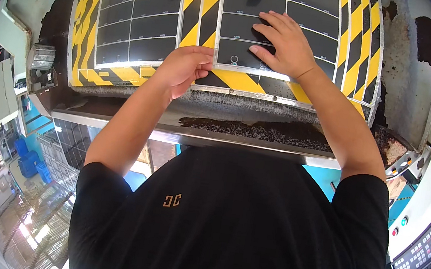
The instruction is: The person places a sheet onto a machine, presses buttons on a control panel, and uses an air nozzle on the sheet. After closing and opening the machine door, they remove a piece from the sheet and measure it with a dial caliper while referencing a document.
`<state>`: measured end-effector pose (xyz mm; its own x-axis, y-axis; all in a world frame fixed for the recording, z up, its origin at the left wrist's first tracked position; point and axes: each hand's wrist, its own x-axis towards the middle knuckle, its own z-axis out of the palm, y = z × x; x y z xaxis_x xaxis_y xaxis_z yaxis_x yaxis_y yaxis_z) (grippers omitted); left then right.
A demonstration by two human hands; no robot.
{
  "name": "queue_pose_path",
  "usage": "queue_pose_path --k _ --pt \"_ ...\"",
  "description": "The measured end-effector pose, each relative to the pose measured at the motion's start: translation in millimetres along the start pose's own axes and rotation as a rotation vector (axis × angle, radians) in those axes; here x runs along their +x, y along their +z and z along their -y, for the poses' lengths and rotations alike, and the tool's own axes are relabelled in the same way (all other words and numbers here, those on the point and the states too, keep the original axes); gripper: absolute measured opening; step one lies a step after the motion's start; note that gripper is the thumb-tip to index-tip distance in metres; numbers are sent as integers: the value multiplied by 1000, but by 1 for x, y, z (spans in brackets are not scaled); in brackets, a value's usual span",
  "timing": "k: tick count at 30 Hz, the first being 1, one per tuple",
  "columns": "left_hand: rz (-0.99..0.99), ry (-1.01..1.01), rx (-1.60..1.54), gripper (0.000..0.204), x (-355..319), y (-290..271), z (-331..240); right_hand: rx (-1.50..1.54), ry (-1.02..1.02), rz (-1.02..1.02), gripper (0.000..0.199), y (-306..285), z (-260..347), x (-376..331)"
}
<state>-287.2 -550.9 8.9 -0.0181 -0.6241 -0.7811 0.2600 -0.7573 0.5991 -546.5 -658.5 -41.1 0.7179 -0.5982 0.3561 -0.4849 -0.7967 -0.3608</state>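
Note:
Two black panels, each divided into rectangular cells by thin pale lines, lie on a surface banded with yellow and black stripes. My right hand (283, 44) rests palm down on the right black panel (240, 29), with its fingers apart. At that panel's lower left corner is my left hand (186, 69), its fingers curled and pressed together against the pale edge. Whether they pinch the edge or something small is hidden. The left black panel (139, 15) lies beyond my left hand, untouched. Two small rings show near the right panel's lower edge.
A dark, worn metal trough (249, 128) runs along the near side, before my body. At the right stands a control panel (420, 251) with many keys and a red knob. Blue bins (29, 163) and wire mesh (35, 219) are down at the left.

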Motion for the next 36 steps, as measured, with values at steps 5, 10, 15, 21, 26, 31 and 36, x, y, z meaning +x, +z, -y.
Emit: queue_pose_path --k 5,10,15,21,26,31,36 --pt "-2 52 239 28 4 5 3 -11 10 -7 45 0 0 0" --pt "40 26 -122 40 6 15 18 -4 -12 -5 46 0 0 0" --pt "42 57 -245 44 7 26 29 -6 5 5 48 0 1 0" --pt "63 93 -324 55 7 29 33 3 5 54 61 -2 1 0" --pt "61 124 -337 59 8 32 36 8 20 106 75 -5 2 -1" --pt "78 82 -457 50 9 33 38 4 -9 139 79 -6 3 -1" --pt "152 95 -568 51 14 37 46 -21 -9 150 79 -6 3 -1"
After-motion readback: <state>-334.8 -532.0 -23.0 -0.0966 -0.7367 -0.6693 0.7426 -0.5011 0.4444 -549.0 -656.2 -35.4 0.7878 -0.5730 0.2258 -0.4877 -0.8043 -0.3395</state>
